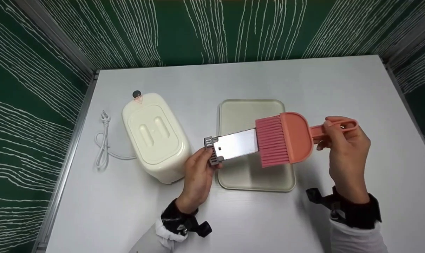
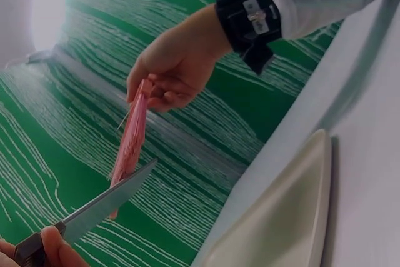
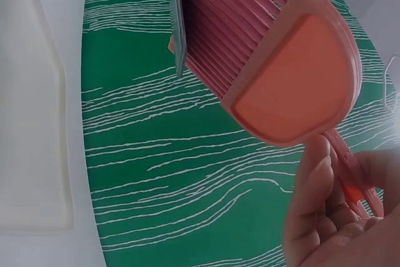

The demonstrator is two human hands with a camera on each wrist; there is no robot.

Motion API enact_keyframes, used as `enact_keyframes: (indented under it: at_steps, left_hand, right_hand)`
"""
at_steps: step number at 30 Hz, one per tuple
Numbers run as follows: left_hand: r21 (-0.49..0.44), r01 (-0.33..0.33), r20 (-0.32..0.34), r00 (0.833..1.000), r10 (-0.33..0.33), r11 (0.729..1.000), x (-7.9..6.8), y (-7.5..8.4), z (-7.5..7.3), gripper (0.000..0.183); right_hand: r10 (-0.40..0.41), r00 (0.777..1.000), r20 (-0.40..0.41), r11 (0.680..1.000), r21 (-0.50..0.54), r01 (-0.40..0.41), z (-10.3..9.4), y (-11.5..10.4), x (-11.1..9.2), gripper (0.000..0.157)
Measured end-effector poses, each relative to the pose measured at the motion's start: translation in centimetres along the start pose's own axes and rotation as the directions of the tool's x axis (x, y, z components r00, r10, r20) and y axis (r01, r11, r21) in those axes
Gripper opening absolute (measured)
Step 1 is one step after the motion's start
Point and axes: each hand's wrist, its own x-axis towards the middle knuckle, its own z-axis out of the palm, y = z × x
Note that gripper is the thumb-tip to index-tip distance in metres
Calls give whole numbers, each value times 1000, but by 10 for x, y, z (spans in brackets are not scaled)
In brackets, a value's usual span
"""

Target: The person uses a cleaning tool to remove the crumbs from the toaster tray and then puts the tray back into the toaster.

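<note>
My left hand [image 1: 197,175] pinches the dark grey slotted end of a flat, shiny metal plate [image 1: 235,144]. In the left wrist view the metal plate [image 2: 106,201] looks thin and blade-like. My right hand [image 1: 349,154] grips the looped handle of a coral-pink brush [image 1: 296,137], thumb on top. The brush's darker pink bristles [image 1: 273,141] lie across the plate's far end. From the right wrist, the bristles [image 3: 240,14] meet the plate's edge [image 3: 177,23]. Both things are held above a beige tray [image 1: 233,112].
A cream box-shaped appliance [image 1: 156,130] with two long rounded recesses on top stands left of the tray. Its white cord and plug [image 1: 105,121] lie coiled further left on the white table [image 1: 339,91]. Green walls with white lines enclose the table's back and sides.
</note>
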Motion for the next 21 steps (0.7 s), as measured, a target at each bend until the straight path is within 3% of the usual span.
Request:
enact_keyframes:
  at_steps: [8,21]
  left_hand:
    - [2,5,3,1000,-5,1000,-2,2,0,36]
    - [0,10,-9,1000,-10,1000,-2,5,1,36]
  right_hand:
    - [8,1000,-28,998,65,-6,-7,0,5,20]
    - [25,997,-72,998,53,-21,-18,-5,13,21]
